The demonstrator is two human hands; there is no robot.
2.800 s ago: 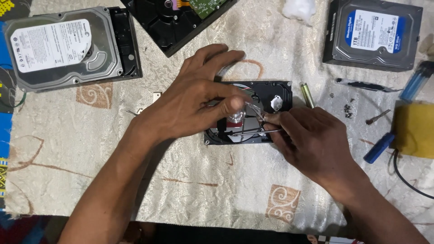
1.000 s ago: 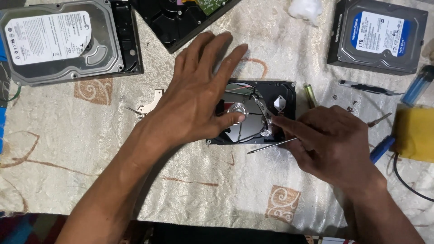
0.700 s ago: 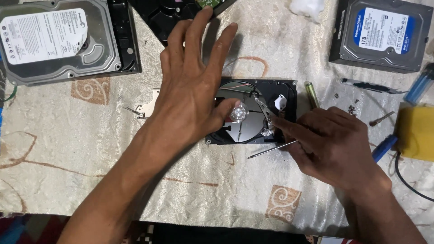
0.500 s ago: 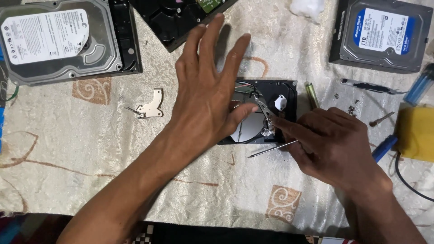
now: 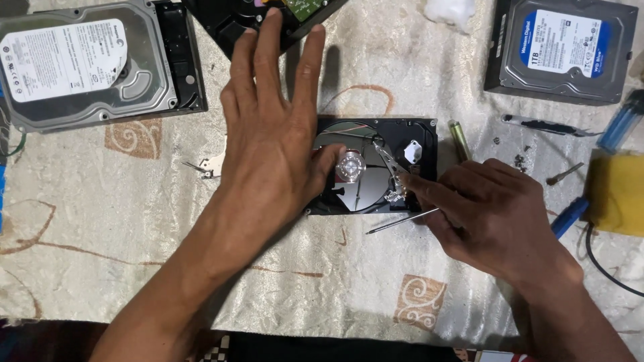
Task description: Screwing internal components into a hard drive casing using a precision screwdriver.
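An opened hard drive lies on the patterned cloth, its shiny platter and spindle hub exposed. My left hand lies flat to the left of it, fingers straight and spread, holding nothing; its thumb reaches onto the platter beside the hub. My right hand is at the drive's lower right corner, closed on a thin metal screwdriver whose shaft points left along the drive's front edge. Its index finger touches the actuator arm.
A closed silver hard drive lies at the top left, and a blue-labelled one at the top right. An upturned black drive lies beyond my left fingers. A small metal bracket, loose screws, a blue-handled tool and a yellow pad lie around.
My left hand has lifted off the drive and slid left and away, its fingers straightening, so more of the platter shows. My right hand has stayed at the drive's corner with the screwdriver.
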